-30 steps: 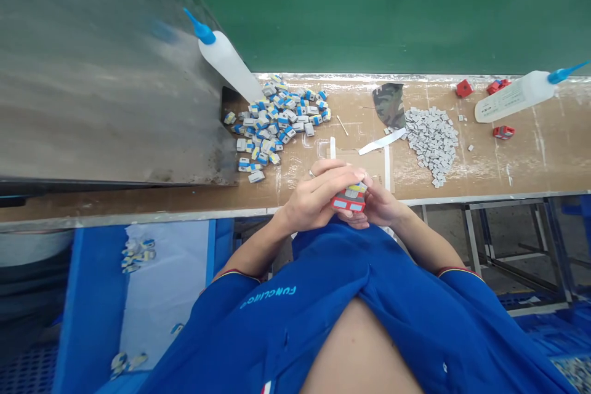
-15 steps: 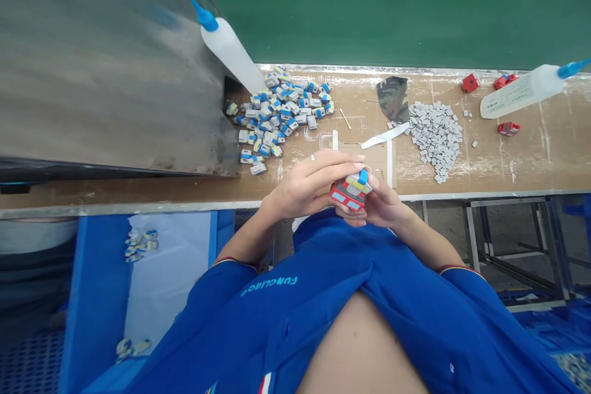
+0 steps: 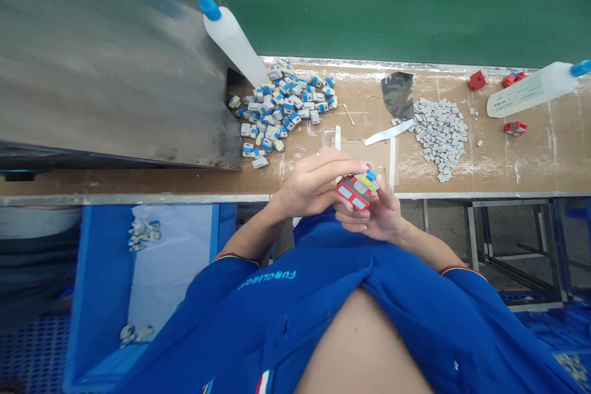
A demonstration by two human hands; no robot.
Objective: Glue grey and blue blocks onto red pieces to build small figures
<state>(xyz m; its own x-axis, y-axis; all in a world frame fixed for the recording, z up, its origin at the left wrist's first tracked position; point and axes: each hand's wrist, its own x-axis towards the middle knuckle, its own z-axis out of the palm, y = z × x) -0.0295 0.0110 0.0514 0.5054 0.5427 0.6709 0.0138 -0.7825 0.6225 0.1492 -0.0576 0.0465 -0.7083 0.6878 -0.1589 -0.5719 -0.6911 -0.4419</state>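
Red block (image 3: 353, 194) in both hands (image 3: 314, 181) (image 3: 385, 217)

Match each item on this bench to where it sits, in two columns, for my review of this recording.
Items:
1. Red block assembly
2. Camouflage fabric scrap
3. Grey tile pile
4. Blue-tipped squeeze bottle

Places:
A. Against the metal sheet
B. Between the left hand and right hand
C. Right of the fabric scrap
D. Far edge of the bench, left of the tiles

Pairs: 1-B, 2-D, 3-C, 4-A
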